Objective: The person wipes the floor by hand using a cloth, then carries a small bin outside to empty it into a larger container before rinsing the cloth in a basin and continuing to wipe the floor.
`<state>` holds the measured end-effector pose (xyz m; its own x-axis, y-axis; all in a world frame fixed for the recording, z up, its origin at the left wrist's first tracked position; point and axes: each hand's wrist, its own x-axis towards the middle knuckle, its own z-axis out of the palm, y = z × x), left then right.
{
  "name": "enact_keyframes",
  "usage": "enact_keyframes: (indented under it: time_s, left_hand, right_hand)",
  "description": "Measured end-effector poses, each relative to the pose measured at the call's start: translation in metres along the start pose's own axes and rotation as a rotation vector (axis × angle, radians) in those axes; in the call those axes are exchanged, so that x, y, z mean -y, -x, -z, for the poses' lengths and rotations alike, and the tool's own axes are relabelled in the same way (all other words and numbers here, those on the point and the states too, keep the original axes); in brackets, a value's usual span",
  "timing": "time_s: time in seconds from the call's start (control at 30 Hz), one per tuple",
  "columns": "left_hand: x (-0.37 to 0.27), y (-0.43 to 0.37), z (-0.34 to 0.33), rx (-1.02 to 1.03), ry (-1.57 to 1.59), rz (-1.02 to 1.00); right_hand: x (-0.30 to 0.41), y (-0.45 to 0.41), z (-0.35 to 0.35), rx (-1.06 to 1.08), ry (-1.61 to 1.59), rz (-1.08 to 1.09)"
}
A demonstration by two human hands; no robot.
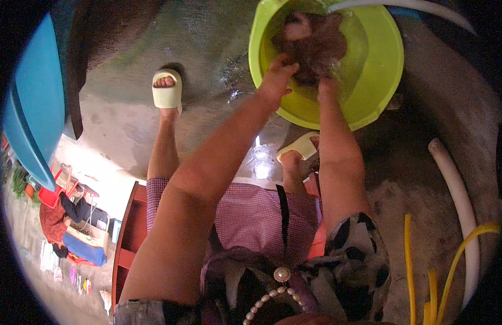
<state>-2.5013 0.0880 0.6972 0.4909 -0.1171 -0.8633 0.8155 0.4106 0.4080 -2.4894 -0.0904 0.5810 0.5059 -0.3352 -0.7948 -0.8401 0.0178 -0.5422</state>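
Note:
A yellow-green plastic basin [383,61] stands on the wet floor in front of me, with water in it. In the water lies a dark brown, soft, folded thing [324,36] that looks like wet cloth, with a paler patch at its far left. My left hand [277,79] reaches over the basin's near left side, its fingers apart at the edge of the dark mass. Close beside it, my right hand [328,87] dips into the water by the cloth's near edge. Its fingers are hidden, so its grip cannot be made out.
A whitish hose [401,4] crosses the basin's far rim. To the right, a white pipe [458,195] and yellow tubing [409,252] lie on the concrete floor [202,53]. A large blue tub [39,93] stands left. Farther off, a person [53,223] sits near a box [88,239].

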Motion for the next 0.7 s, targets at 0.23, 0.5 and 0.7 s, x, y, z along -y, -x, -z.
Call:
enact_keyframes:
  time_s: [0.23, 0.5, 0.7]
  left_hand:
    - [-0.004, -0.033, -0.036, 0.066, 0.255, -0.098]
    - [-0.026, 0.012, -0.041, -0.02, 0.654, -0.044]
    - [0.007, -0.008, -0.045, 0.196, 0.549, 0.093]
  right_hand:
    - [0.086, 0.124, 0.023, 0.488, -0.057, 0.157]
    - [0.133, 0.215, -0.001, 0.715, 0.32, 0.51]
    - [0.086, 0.028, 0.027, -0.102, 1.104, 0.591]
